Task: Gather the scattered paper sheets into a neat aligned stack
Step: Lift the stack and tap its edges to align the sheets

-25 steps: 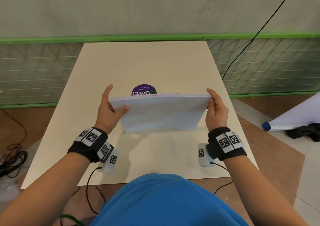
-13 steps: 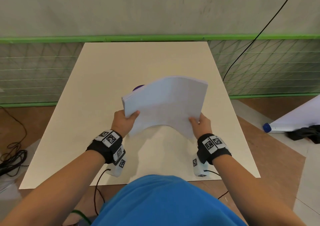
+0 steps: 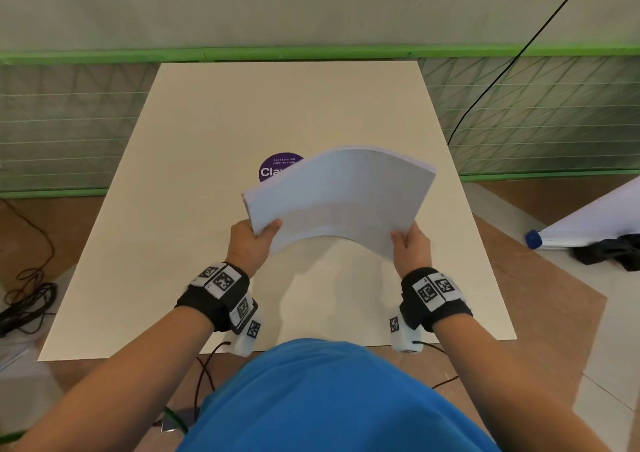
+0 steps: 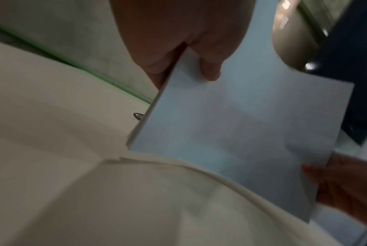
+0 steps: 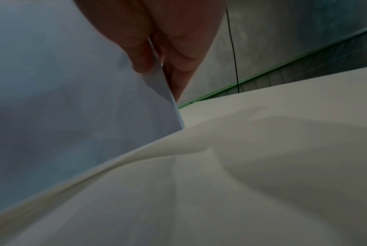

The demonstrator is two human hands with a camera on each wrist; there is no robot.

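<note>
A stack of white paper sheets (image 3: 341, 197) hangs in the air above the middle of the cream table (image 3: 194, 209), tilted and bowed along its near edge. My left hand (image 3: 254, 240) pinches its near left corner, thumb on top. My right hand (image 3: 410, 244) pinches its near right corner. In the left wrist view the paper stack (image 4: 241, 133) fills the middle, with my left thumb (image 4: 210, 66) on its face and the sheet edges close together. In the right wrist view the same stack (image 5: 62, 99) is held between my right thumb (image 5: 140, 50) and fingers.
A round purple sticker (image 3: 275, 169) on the table shows partly behind the stack. Green-trimmed mesh (image 3: 519, 112) and a wall stand behind the table. Black cables (image 3: 24, 299) lie on the floor at left. A white roll with a blue cap (image 3: 533, 238) lies at right.
A second ago the stack stood on edge on the table between both hands. It has been lifted and tipped away, both hands now pinching its near corners; since half a second ago it shifted slightly right.
</note>
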